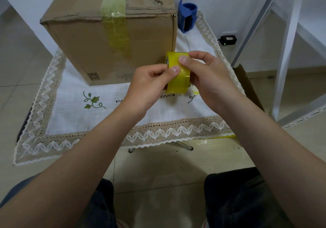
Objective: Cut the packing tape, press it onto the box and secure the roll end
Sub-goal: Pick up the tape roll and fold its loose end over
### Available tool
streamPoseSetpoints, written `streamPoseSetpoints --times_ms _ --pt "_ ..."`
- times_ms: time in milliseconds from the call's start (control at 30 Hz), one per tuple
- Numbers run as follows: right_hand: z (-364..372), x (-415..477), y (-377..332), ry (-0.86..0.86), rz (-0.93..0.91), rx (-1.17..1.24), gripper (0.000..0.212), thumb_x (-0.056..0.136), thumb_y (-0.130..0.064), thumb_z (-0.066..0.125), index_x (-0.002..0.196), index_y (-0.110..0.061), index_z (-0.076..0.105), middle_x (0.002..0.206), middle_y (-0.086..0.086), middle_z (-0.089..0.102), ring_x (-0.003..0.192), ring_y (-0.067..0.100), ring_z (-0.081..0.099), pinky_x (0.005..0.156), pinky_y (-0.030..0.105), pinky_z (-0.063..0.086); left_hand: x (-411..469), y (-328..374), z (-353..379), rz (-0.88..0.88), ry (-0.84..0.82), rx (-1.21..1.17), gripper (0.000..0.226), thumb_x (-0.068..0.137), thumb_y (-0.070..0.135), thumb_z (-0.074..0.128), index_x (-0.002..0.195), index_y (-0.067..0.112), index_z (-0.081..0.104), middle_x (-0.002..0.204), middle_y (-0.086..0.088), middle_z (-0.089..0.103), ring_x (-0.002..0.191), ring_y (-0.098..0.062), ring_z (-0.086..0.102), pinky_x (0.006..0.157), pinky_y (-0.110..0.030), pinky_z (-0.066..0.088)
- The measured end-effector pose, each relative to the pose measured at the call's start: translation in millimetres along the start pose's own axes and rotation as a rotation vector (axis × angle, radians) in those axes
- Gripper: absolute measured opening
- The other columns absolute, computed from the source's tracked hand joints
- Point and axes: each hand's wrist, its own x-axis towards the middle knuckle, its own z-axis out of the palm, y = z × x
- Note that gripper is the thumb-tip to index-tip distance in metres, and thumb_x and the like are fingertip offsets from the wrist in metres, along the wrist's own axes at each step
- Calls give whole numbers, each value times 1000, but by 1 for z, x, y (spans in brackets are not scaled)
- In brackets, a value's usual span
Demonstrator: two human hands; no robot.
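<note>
A yellow roll of packing tape (pixel 178 81) is held upright above the table, just in front of the box's right corner. My left hand (pixel 150 88) pinches its left side, thumb pressed on the outer tape surface. My right hand (pixel 210 79) grips it from the right, thumb on top of the roll. The cardboard box (pixel 84 40) stands behind, with a yellowish tape strip (pixel 117 25) running over its top and down its front face. A blue tape cutter (pixel 187 16) stands behind the box's right side.
A small table carries a white embroidered cloth with a lace border (pixel 158 132). A cardboard piece (pixel 247 85) leans at the right. White shelf frames (pixel 289 51) stand to the right. A black adapter (pixel 228 40) sits by the wall. My knees show below.
</note>
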Motion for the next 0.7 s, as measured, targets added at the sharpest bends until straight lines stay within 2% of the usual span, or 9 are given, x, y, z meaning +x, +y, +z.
streamPoseSetpoints --times_ms 67,200,267,333,433,500,533,633,700 --pt "-3 -1 -2 2 -26 -62 46 77 -32 84 115 -16 64 99 8 78 90 22 73 94 45 56 0 3 4 -11 36 -37 31 98 27 70 100 -3 77 105 -38 70 95 -40 74 95 -63 57" --pt "-14 -6 -13 -14 -48 -84 41 84 -15 81 121 -11 65 96 5 77 84 19 71 78 36 57 1 8 13 -2 2 -12 19 95 24 75 98 7 81 106 -35 72 104 -48 71 97 -59 57" --pt "-17 -7 -18 44 -96 -113 36 84 -11 80 117 -12 69 89 2 78 78 17 72 70 33 59 3 11 17 -9 7 20 16 99 27 70 96 16 82 101 -19 79 103 -35 74 94 -50 61" --pt "-20 -8 -19 113 -190 -222 31 85 -6 78 114 -14 70 81 2 79 71 17 72 62 31 59 5 12 19 -38 44 42 25 105 32 60 95 20 80 94 -2 82 100 -24 76 92 -46 62" --pt "-27 -5 -15 150 -366 -474 30 86 -8 76 113 -19 68 78 0 77 63 15 69 61 31 59 10 9 19 -89 74 61 35 110 35 47 97 22 78 91 3 81 95 -20 74 93 -49 60" --pt "-36 0 -12 175 -447 -667 32 86 -13 75 116 -20 67 78 -11 74 62 0 63 66 24 53 13 6 18 -106 82 73 37 111 33 45 96 23 77 90 5 80 90 -16 72 94 -51 59" --pt "-41 4 -10 192 -480 -776 32 86 -17 74 117 -22 66 82 -14 73 69 -3 64 74 26 53 15 5 18 -108 85 80 37 111 32 44 96 22 76 90 4 80 89 -15 71 94 -51 59" --pt "-56 17 -6 237 -542 -1023 32 88 -23 73 116 -32 62 92 -17 71 94 3 68 103 45 47 17 3 16 -115 89 100 35 110 31 45 98 19 76 95 1 81 90 -15 70 94 -51 58" --pt "-66 25 -3 263 -536 -1123 31 91 -23 72 117 -34 60 99 -13 75 101 11 70 109 43 35 18 0 15 -115 84 120 35 110 30 45 100 18 76 98 -1 81 89 -14 70 92 -48 59"
